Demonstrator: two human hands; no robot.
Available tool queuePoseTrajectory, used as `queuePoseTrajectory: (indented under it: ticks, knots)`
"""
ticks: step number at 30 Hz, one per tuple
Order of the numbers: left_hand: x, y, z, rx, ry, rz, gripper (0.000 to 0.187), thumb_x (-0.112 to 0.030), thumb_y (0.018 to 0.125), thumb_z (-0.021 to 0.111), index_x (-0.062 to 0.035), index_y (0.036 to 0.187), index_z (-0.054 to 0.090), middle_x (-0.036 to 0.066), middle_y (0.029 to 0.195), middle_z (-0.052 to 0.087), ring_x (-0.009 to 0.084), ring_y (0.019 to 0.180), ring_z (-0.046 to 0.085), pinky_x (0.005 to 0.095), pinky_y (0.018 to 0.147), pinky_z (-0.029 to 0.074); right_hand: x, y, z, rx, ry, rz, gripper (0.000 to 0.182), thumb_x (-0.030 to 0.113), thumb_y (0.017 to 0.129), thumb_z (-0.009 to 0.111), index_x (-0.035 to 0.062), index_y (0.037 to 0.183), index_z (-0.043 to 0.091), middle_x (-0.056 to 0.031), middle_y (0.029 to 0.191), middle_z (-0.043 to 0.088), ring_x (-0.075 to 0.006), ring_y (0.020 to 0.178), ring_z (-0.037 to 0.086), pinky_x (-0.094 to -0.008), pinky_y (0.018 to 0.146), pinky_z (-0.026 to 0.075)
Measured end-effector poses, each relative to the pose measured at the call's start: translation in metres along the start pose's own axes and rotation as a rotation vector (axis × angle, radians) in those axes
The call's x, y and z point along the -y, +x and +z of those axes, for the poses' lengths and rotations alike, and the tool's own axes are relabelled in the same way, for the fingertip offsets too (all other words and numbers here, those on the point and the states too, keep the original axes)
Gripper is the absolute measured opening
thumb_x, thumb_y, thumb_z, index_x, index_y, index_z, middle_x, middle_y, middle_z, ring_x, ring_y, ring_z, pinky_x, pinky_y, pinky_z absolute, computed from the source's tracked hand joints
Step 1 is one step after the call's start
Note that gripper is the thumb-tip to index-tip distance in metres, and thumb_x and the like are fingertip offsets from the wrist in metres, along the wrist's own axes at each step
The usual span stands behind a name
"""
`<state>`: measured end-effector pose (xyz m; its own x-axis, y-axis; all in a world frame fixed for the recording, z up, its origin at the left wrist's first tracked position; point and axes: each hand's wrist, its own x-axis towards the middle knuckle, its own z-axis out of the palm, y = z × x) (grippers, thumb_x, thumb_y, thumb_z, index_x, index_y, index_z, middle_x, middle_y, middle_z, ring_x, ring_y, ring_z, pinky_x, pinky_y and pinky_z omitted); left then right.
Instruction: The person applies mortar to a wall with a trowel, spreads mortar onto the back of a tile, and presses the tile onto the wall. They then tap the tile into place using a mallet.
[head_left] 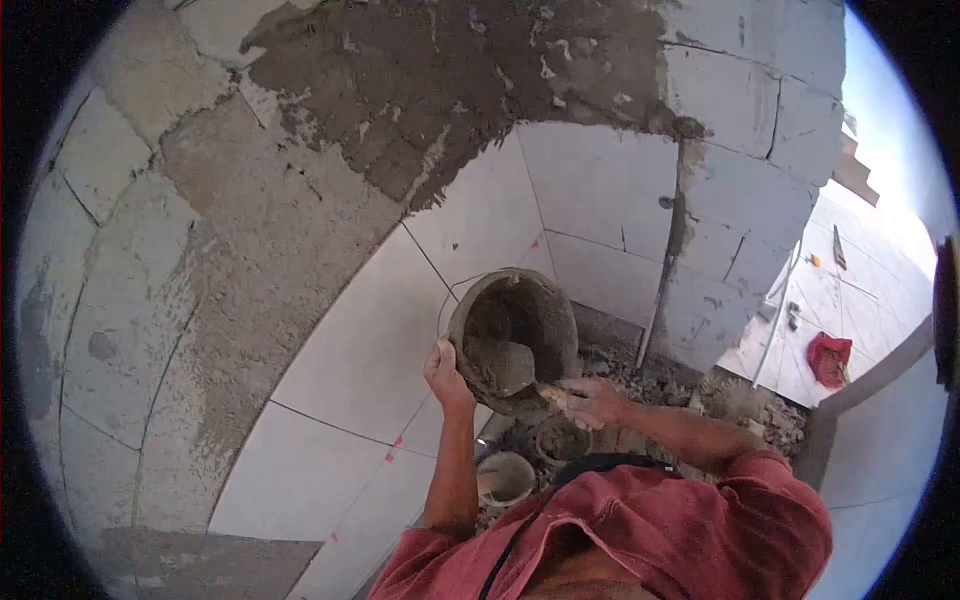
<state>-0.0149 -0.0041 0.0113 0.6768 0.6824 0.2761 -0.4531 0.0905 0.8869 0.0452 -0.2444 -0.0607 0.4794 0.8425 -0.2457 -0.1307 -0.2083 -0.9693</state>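
Observation:
A mortar-caked bucket [560,325] is tilted with its mouth toward me, in front of the tiled wall. My left hand [448,375] is closed on its left rim. My right hand [592,402] grips the handle of a trowel [505,366], whose blade is inside the bucket mouth. Grey mortar [488,318] coats the bucket's inside; how much it holds is hard to tell.
White tiles [350,345] cover the lower wall, with wet mortar [400,90] spread above them. Two smaller containers, one a pale bucket [508,478], stand below by my body. Rubble [640,385] lies along the wall base. A red bag [828,358] rests on the floor at right.

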Motion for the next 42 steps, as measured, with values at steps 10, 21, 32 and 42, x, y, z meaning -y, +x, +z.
queuePoseTrajectory:
  ticks: [10,21,32,42]
  knots:
    - [0.037,0.003,-0.032,-0.213,-0.473,-0.107,0.040,-0.028,0.094,0.046,0.0078,0.109,0.052,0.016,0.106,0.058,0.0281,0.095,0.058,0.0407,0.085,0.047,0.019,-0.003,0.018,0.074,0.497,-0.267,0.049,0.033,0.088,0.058,0.0026,0.124,0.044,-0.0035,0.078,0.055,-0.0115,0.059,0.054,-0.0252,0.048,0.045]
    - [0.015,-0.072,-0.075,-0.353,-0.307,-0.065,0.040,-0.029,0.094,0.040,0.0059,0.110,0.052,0.015,0.107,0.059,0.0279,0.094,0.059,0.0407,0.081,0.049,0.153,0.139,0.020,-0.381,0.539,-0.715,0.046,0.016,0.085,0.060,0.0014,0.125,0.041,-0.0075,0.079,0.055,-0.0125,0.056,0.053,-0.0254,0.044,0.044]
    - [-0.005,-0.108,-0.099,-0.595,-0.167,-0.006,0.041,-0.027,0.093,0.039,0.0084,0.107,0.055,0.017,0.101,0.060,0.0282,0.089,0.061,0.0398,0.076,0.051,0.251,0.269,-0.002,-1.045,-0.414,-0.577,0.057,0.012,0.074,0.057,-0.0040,0.122,0.031,-0.0317,0.110,0.049,-0.0442,0.100,0.054,-0.0499,0.080,0.044]
    - [0.009,-0.103,-0.102,-0.418,-0.246,-0.059,0.036,-0.030,0.094,0.037,-0.0017,0.105,0.056,0.010,0.101,0.061,0.0238,0.087,0.059,0.0383,0.078,0.049,0.328,0.275,-0.051,-1.000,-0.455,-0.634,0.056,0.018,0.076,0.058,-0.0100,0.115,0.031,-0.0336,0.101,0.052,-0.0437,0.100,0.053,-0.0467,0.081,0.045]
